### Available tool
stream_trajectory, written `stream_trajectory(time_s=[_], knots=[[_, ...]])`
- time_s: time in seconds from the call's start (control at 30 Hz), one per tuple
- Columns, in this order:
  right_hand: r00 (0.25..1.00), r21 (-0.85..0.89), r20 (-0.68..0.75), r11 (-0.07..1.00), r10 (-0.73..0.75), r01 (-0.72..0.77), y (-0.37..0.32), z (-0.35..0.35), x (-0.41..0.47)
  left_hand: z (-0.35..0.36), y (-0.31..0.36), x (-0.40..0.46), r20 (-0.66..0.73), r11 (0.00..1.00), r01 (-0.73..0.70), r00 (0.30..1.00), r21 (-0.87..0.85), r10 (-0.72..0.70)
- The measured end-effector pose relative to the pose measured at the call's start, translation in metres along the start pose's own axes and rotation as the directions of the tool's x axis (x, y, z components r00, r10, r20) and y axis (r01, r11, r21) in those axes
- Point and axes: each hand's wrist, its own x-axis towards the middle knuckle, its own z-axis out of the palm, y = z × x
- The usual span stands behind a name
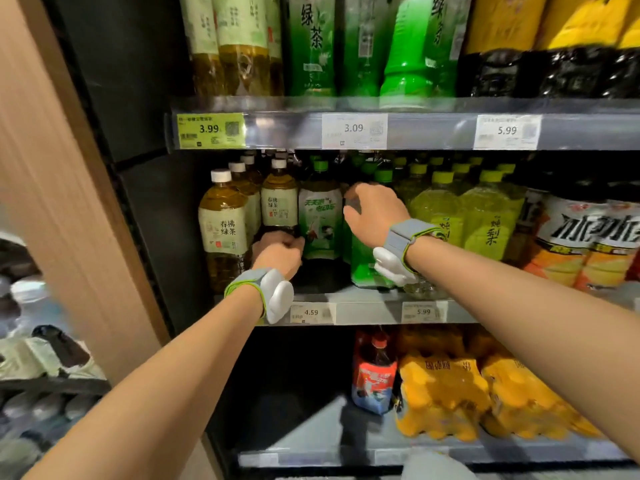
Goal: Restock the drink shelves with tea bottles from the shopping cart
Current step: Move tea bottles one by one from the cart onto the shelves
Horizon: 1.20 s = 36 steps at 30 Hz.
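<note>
Left grip (277, 249) under tea bottle (279, 199)

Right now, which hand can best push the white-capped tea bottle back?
Probably the left hand: it grips the base of the white-capped tea bottle. The right hand rests on a green bottle beside it.

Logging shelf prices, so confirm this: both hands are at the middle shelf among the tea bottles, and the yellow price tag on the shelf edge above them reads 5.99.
One detail is wrong. In the head view the yellow price tag reads 3.99; 5.99 is on a white tag further right. The left hand and right hand are indeed at the middle shelf among the tea bottles.
</note>
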Motion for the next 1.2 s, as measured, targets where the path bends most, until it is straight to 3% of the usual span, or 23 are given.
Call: stream_trajectory(time_s=[0.23,0.37,0.53,0.63,0.77,0.9,1.2], knots=[[0.986,0.161,0.068,0.973,0.154,-0.164,0.011,-0.043,-0.02,-0.016,0.05,-0.036,0.072,0.988,0.061,0.996,-0.139,-0.052],[0.966,0.208,0.133,0.947,0.22,-0.244,0.006,-0.085,-0.031,-0.035,0.091,-0.058,0.12,0.983,0.12,0.987,-0.137,-0.104],[0.93,0.187,0.185,0.917,0.319,-0.352,-0.01,-0.18,-0.055,-0.07,0.175,-0.098,0.222,0.984,0.147,0.968,-0.105,-0.121],[0.877,0.165,0.256,0.875,0.407,-0.455,-0.014,-0.252,-0.081,-0.088,0.231,-0.122,0.312,0.989,0.138,0.943,-0.058,-0.113],[0.801,0.148,0.212,0.792,0.56,-0.592,-0.01,-0.355,-0.123,-0.108,0.312,-0.16,0.426,0.997,0.075,0.902,0.0,-0.068],[0.756,0.127,0.273,0.756,0.595,-0.642,-0.008,-0.388,-0.145,-0.106,0.344,-0.185,0.449,0.998,0.056,0.893,-0.008,-0.046],[0.583,0.073,0.18,0.58,0.793,-0.811,0.031,-0.518,-0.267,-0.069,0.457,-0.293,0.648,0.998,-0.055,0.761,0.012,0.034]])
